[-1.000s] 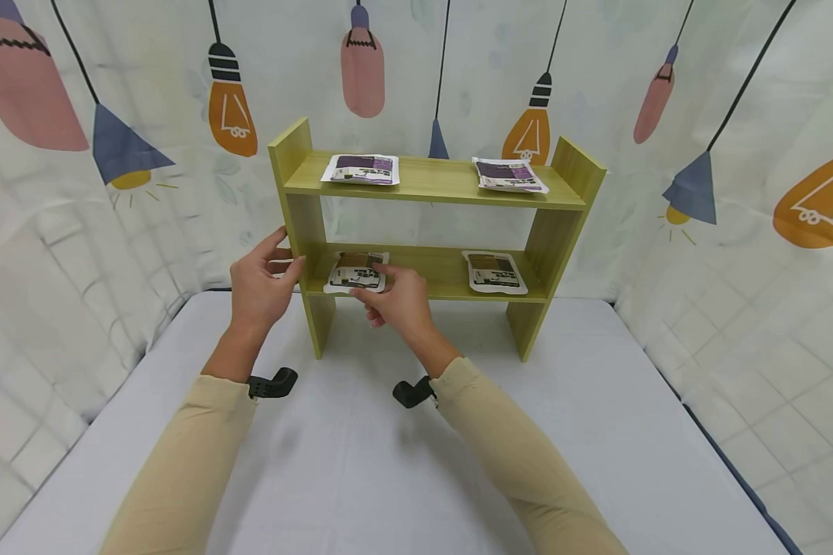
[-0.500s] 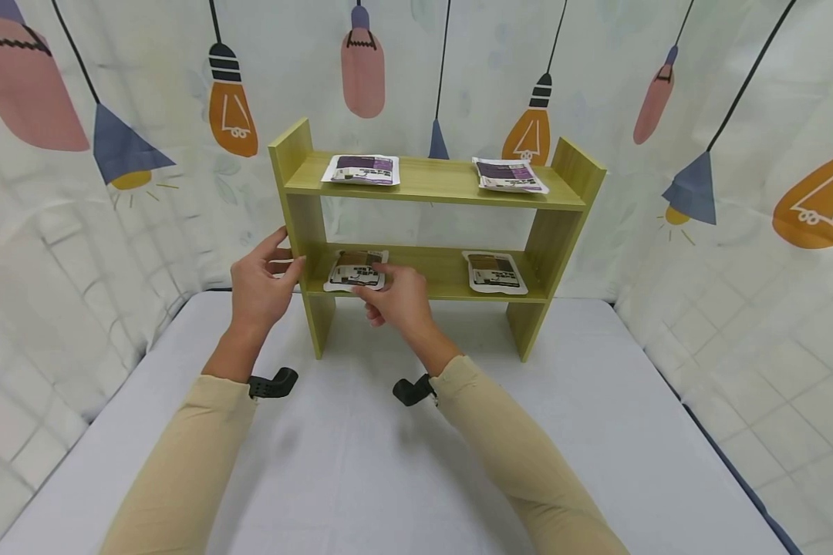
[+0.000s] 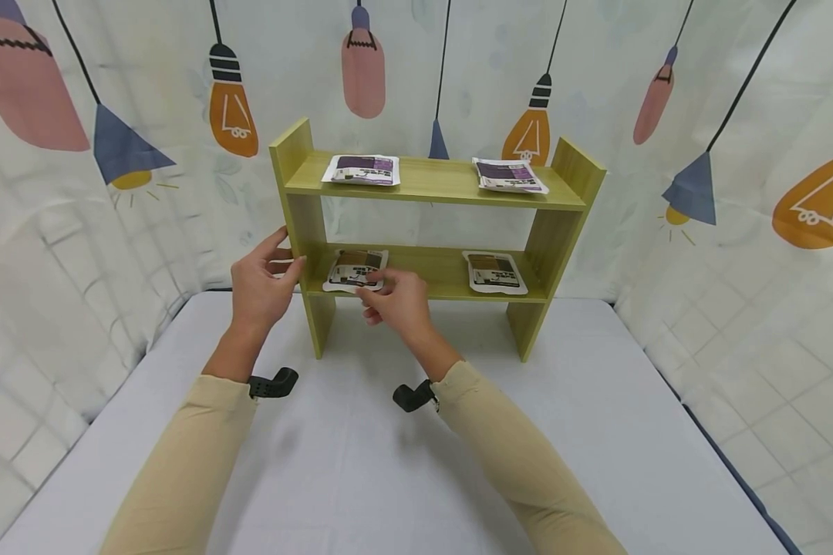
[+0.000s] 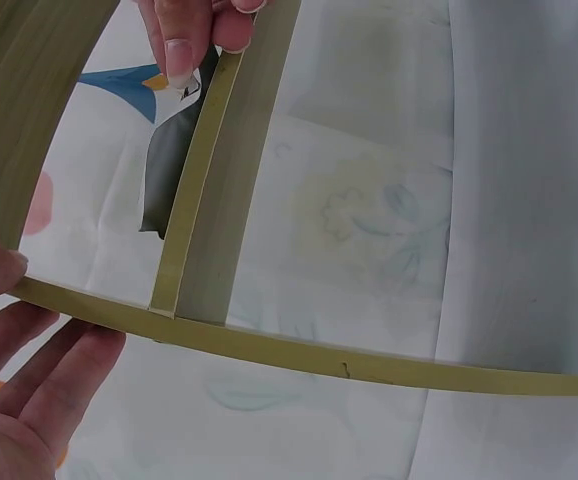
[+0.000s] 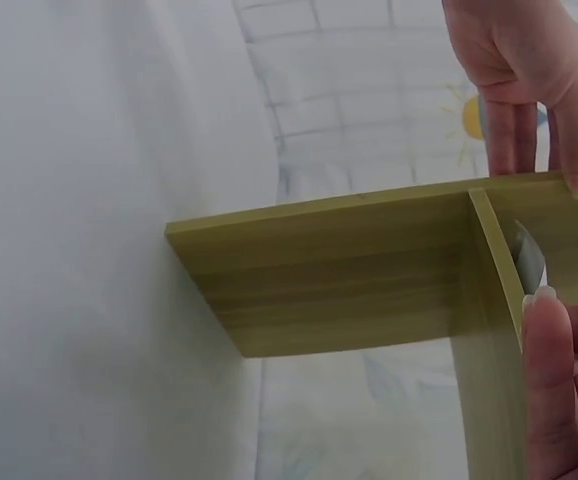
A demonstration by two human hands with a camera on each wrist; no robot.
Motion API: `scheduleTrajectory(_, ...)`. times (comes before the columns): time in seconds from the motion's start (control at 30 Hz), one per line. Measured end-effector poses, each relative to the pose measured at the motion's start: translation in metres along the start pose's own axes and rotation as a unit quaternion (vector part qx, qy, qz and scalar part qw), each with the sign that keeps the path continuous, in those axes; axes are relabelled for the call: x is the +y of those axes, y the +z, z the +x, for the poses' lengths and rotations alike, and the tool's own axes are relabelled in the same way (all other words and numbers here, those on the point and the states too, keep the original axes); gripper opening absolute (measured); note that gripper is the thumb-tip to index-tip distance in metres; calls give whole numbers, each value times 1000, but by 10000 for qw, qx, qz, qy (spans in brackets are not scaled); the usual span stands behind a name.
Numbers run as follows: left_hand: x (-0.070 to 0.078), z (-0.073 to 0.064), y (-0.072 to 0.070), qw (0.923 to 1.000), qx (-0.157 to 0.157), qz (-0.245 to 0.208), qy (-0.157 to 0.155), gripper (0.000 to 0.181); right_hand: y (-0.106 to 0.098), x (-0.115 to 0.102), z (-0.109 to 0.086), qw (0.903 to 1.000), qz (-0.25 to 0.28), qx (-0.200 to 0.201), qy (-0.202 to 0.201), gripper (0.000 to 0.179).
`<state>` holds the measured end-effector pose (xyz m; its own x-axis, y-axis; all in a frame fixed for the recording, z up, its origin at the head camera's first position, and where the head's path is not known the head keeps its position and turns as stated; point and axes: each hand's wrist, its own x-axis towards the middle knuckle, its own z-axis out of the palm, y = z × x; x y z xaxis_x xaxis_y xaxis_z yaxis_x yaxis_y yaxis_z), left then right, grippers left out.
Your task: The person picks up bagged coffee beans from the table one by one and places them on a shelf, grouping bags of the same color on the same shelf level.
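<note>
On the left of the lower shelf board lies a flat white pouch (image 3: 354, 266) with a brown-and-black label. My right hand (image 3: 401, 302) pinches its near right corner, thumb at the front edge and index finger on top. In the left wrist view, the corner of the pouch (image 4: 172, 165) sticks up past the board beside the right fingertips. My left hand (image 3: 260, 287) grips the left side panel of the wooden two-tier shelf (image 3: 433, 191), thumb at the front edge and fingers on the outer face. The right wrist view shows the pouch (image 5: 529, 262) by the right thumb.
A second brown-labelled pouch (image 3: 496, 273) lies on the right of the lower board. The upper board carries two purple-labelled pouches, a left one (image 3: 362, 170) and a right one (image 3: 509, 176). The shelf stands on a white-covered table (image 3: 361, 462) before a lamp-patterned curtain (image 3: 416, 69).
My right hand has shifted slightly, its index finger sliding down toward the near corner of the pouch. The pouch has moved a little. The left hand stays still on the side panel.
</note>
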<state>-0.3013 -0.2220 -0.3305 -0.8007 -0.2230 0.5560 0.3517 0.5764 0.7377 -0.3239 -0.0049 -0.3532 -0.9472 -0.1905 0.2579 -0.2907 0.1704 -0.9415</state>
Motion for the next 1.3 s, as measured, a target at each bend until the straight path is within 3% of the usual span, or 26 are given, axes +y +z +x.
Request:
scheduleTrajectory(0.4, -2, -2, -2, 9999, 10, 69, -72, 57, 6, -4, 0, 9997, 233, 83, -10, 18)
scheduleTrajectory(0.97, -4, -4, -1, 9999, -14, 105, -112, 57, 7, 0, -4, 9991, 346, 208, -151, 20)
scheduleTrajectory(1.3, -2, -3, -1, 10000, 13, 34, -85, 56, 5, 2, -11, 9984, 544, 86, -156, 23)
